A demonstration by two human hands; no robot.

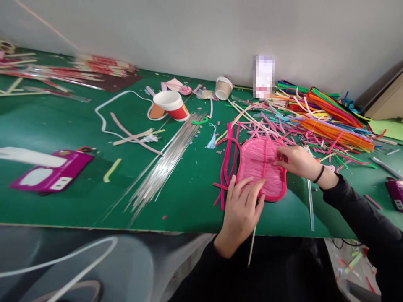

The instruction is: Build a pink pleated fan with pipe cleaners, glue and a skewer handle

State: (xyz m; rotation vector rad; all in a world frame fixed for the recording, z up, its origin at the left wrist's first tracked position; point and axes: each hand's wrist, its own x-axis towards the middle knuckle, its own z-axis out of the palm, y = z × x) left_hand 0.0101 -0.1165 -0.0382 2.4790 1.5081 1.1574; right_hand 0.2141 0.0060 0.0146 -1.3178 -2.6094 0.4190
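A pink pipe-cleaner fan (pixel 252 157), a rounded panel with a thicker rim and a raised strip down its middle, lies flat on the green table. My left hand (pixel 242 209) rests on its lower left part with fingers outstretched. From below that hand a thin pale stick (pixel 252 247) sticks out past the table edge; where it meets the panel is hidden. At the upper right rim my right hand (pixel 296 161) is closed in a pinch on the fan's edge. Loose dark pink pipe cleaners (pixel 227 157) lie along the fan's left side.
Cut pink pieces (pixel 280 126) and bundled coloured pipe cleaners (pixel 336 130) pile up behind the fan. Thin metal wires (pixel 166 161), a red-and-white paper cup (pixel 179 112), a tan cup (pixel 223 89) and a purple package (pixel 58 172) are further left. A clear strip (pixel 310 207) lies at right.
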